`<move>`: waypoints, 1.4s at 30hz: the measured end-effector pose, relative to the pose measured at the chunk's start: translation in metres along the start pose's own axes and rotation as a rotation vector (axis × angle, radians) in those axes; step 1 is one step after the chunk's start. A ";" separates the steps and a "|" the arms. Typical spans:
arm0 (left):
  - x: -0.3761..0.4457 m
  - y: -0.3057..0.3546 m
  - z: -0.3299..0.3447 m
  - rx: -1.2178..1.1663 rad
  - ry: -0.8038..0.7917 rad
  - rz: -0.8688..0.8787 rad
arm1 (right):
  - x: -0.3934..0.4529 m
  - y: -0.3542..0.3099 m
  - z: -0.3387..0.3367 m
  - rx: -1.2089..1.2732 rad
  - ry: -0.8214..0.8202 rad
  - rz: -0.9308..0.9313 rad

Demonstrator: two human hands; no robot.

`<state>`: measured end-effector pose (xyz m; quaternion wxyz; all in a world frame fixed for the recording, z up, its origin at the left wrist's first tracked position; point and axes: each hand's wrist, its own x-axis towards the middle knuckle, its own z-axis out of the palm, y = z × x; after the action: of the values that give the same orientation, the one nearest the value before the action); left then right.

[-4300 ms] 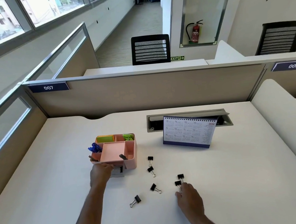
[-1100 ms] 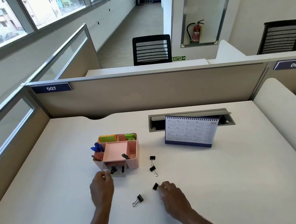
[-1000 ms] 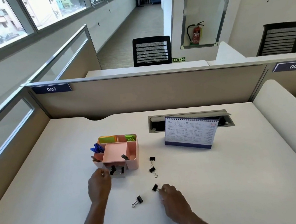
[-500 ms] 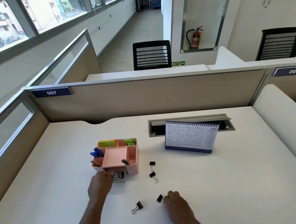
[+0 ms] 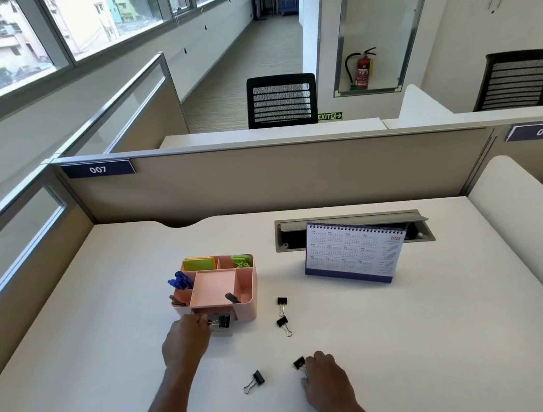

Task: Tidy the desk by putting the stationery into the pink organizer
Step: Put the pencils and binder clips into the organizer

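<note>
head view: right hand (image 5: pixel 324 380) hides most of one binder clip (image 5: pixel 299 363).

Your desk (image 5: pixel 453 337) was a white top fenced by beige partitions. On it sat the pink organizer (image 5: pixel 245 290) left of centre, with a desk calendar (image 5: pixel 353 257) standing to its right before a grey cable hatch (image 5: pixel 351 221). Four black binder clips lay loose: two (image 5: pixel 282 301) (image 5: pixel 282 322) just right of the organizer, two (image 5: pixel 257 377) (image 5: pixel 299 363) nearer you.
</note>
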<state>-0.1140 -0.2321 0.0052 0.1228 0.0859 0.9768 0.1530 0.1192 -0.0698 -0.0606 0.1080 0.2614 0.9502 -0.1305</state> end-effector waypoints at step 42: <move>-0.033 -0.006 -0.001 -0.659 0.372 -0.027 | 0.005 -0.038 -0.021 0.649 -0.006 -0.273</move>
<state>-0.0834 -0.2447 0.0118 -0.0333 -0.0004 0.8818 0.4704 0.0918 -0.0923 -0.0347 0.0036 0.1526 0.8851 -0.4398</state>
